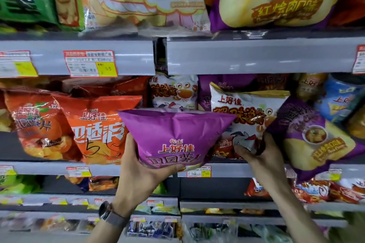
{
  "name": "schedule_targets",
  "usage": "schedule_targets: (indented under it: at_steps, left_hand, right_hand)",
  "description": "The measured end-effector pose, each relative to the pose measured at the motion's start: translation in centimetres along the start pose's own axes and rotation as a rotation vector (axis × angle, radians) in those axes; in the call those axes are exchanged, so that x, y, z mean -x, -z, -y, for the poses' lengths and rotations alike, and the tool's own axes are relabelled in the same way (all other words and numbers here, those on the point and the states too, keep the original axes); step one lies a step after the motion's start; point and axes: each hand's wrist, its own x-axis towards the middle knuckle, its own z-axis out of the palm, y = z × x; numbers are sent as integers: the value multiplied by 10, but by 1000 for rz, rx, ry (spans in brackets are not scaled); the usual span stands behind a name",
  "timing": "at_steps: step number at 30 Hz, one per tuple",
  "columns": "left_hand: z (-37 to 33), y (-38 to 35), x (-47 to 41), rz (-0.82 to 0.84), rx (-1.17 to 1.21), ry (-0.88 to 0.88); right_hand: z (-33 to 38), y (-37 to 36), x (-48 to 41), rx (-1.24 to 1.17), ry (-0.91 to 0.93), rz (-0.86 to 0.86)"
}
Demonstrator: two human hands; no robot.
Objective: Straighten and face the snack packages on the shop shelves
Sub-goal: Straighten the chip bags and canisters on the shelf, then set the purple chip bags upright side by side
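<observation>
My left hand (141, 165) grips the bottom of a purple Oishi snack bag (175, 136), held upright in front of the middle shelf (49, 167). To its right, my right hand (254, 151) pinches the lower edge of a white crab-print snack bag (245, 108) that stands on the same shelf, partly hidden behind the purple bag. Another white crab-print bag (173, 90) sits further back behind the purple one.
Orange chip bags (94, 124) stand to the left, and a tilted purple potato-chip bag (316, 136) leans at the right. Large bags fill the upper shelf (256, 53). Lower shelves hold small packets (325, 191). Price tags (90, 63) line the shelf edges.
</observation>
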Motion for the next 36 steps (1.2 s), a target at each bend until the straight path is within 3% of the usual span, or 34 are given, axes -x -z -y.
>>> schedule_targets:
  at_steps: [11,23,29,36]
  left_hand:
    - [6,75,48,-125,7,126]
    - [14,154,86,-186,38,207]
    - [14,140,84,-87,39,224]
    - [3,74,70,65,19,221]
  right_hand:
    - [31,-90,17,-44,78,205]
    - [57,-137,30,-46,58,180]
    - [61,-121,49,-122,59,140]
    - [44,-69,99,-215,4,-5]
